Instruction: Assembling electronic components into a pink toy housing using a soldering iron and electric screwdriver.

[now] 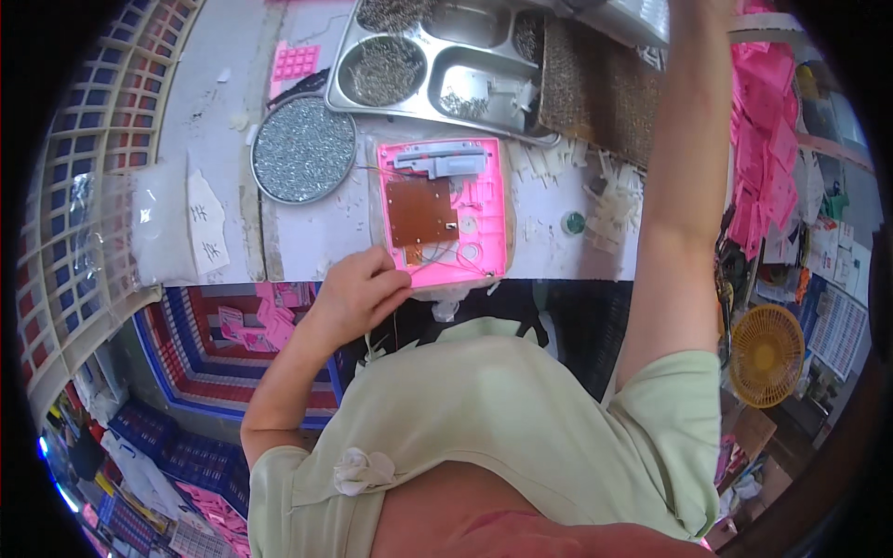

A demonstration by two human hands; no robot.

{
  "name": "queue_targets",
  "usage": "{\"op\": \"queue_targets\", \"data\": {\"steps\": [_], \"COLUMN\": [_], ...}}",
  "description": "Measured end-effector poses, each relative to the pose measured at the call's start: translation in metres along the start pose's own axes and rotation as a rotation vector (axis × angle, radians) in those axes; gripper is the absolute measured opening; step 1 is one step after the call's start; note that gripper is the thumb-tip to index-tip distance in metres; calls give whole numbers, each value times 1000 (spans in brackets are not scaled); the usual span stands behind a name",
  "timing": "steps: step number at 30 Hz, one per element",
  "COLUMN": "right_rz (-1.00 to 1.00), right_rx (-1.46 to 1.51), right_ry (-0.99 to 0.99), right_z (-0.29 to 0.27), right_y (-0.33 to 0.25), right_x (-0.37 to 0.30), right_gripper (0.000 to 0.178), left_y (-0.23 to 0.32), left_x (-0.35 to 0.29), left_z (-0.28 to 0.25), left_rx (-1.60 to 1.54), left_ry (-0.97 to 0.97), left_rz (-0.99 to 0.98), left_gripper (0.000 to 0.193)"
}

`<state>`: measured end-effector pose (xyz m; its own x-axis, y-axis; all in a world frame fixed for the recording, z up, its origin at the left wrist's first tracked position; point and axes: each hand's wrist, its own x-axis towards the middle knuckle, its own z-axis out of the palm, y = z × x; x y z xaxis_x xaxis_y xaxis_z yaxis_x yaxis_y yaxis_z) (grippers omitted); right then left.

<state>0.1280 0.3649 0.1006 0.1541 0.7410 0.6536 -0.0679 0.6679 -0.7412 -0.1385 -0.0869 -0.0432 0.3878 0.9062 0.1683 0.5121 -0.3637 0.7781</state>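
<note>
A pink plastic housing (498,209) lies open-side up on the white table in front of me. Inside it are a brown circuit board (420,212), a grey plastic mechanism (451,163) along the far side, and thin loose wires (456,256) near the front. My left hand (361,293) has its fingers curled at the housing's near left corner, gripping the edge. Stretched far forward on the right, my right arm (688,139) reaches the top edge of the picture, where the hand is cut off from sight.
A round dish of small screws (304,149) sits left of the housing. Behind stands a metal compartment tray (437,116) with small metal parts. White plastic pieces (614,209) lie scattered right, near pink parts (763,158). A plastic bag (160,223) and a white crate (112,139) are left.
</note>
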Motion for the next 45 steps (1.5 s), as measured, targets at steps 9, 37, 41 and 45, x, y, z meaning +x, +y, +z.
{"op": "queue_targets", "data": {"steps": [9,37,41,45], "right_rz": [366,284,417,479], "right_rx": [-391,-1147,-989,-833], "right_ry": [-959,-1019,-891,-768], "right_z": [-55,-71,-75,-87], "right_y": [-148,-92,-113,-132], "right_x": [-329,-303,-289,-284], "right_gripper": [16,22,24,23], "left_y": [3,30,-15,-69], "left_x": [0,90,172,238], "left_z": [0,-60,-65,-56], "left_rx": [7,217,407,741], "left_ry": [-15,-251,-60,-159], "left_rz": [-41,80,50,313], "left_gripper": [19,37,15,8]}}
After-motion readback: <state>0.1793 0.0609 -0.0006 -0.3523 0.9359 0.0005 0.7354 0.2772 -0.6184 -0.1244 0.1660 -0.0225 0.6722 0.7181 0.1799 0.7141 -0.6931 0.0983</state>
